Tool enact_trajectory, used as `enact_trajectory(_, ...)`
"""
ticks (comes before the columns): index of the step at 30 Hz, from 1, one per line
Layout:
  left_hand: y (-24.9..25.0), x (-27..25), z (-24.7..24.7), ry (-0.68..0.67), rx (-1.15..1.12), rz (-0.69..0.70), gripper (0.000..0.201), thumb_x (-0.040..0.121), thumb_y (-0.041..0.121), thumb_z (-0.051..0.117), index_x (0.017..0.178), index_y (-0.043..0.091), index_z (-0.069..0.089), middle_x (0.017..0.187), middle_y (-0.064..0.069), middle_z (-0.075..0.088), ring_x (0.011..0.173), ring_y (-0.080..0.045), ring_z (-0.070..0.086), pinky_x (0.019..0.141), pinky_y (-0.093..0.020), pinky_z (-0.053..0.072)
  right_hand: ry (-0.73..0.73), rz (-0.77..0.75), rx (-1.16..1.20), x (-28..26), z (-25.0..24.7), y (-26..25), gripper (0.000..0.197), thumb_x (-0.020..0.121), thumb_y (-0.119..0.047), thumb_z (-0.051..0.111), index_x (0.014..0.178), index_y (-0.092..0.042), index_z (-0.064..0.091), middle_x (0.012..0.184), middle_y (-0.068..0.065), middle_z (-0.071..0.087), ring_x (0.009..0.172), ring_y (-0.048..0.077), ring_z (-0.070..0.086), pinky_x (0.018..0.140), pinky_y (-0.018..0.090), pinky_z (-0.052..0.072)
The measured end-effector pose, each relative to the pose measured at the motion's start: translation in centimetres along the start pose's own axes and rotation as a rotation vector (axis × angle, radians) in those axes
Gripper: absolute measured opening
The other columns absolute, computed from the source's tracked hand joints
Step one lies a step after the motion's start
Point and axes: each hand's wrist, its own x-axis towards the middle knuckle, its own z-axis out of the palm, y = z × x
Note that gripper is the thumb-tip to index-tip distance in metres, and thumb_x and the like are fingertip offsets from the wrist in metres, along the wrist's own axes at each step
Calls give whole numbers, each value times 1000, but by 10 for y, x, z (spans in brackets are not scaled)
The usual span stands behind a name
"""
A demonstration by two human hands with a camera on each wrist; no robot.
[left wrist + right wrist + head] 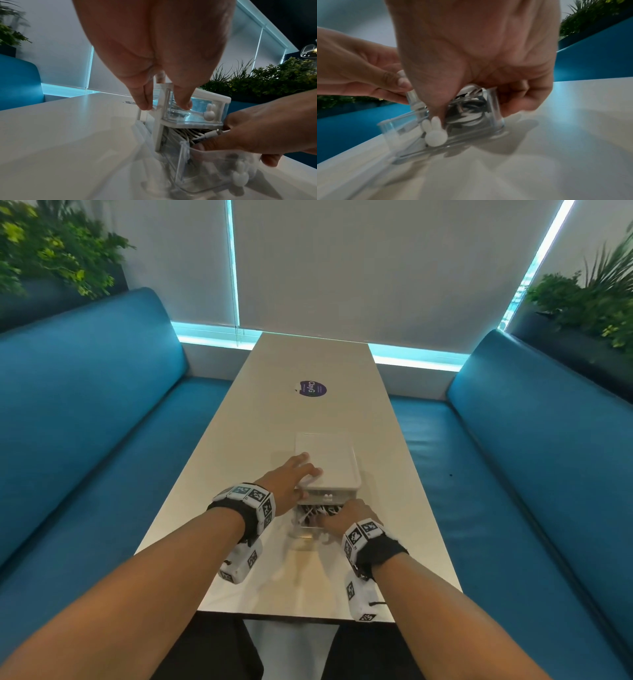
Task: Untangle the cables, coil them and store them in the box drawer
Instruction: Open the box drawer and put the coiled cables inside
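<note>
A small white two-drawer box point(329, 460) stands on the white table point(274, 392). Its clear lower drawer point(308, 530) is pulled out toward me and holds coiled black and white cables point(318, 511). My left hand point(291, 477) holds the box at its near left corner, fingers lying on the lid and thumb on the upper drawer's front point(212, 108). My right hand point(346, 517) grips the lower drawer point(494, 108). Its thumb sits inside on the cables point(467, 116) behind the white bunny knob point(435, 134), and its fingers curl round the drawer's right side.
A round purple sticker point(312, 389) lies farther up the table. Blue padded benches point(102, 405) run along both sides, with planters point(589, 302) behind them. The table's near edge point(294, 616) is just below my wrists.
</note>
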Motion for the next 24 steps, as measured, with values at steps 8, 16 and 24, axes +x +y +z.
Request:
enact_trajectory(8,3,-2,-1,0,16,-11,52,99,13,56,145,32,42,166,4,9,143,-27,37,110,-38,38,-247,75,45,9,-35,29,72,70,-79,63,96,-12,65,87,7,66,64,17,56,61,26,42)
enact_trajectory(16,-3,0,1,-3,-46,4,52,98,11,56,143,35,45,166,8,9,149,-20,27,114,-31,31,-162,119,369,14,-16,24,32,77,-33,75,67,-4,66,51,5,64,42,20,56,51,32,52)
enact_trajectory(24,-3,2,-1,-11,-35,3,53,97,11,57,142,35,45,166,7,11,147,-21,30,114,-34,33,-280,19,556,18,-8,29,75,66,-49,83,117,-3,53,72,19,71,52,25,65,56,37,59)
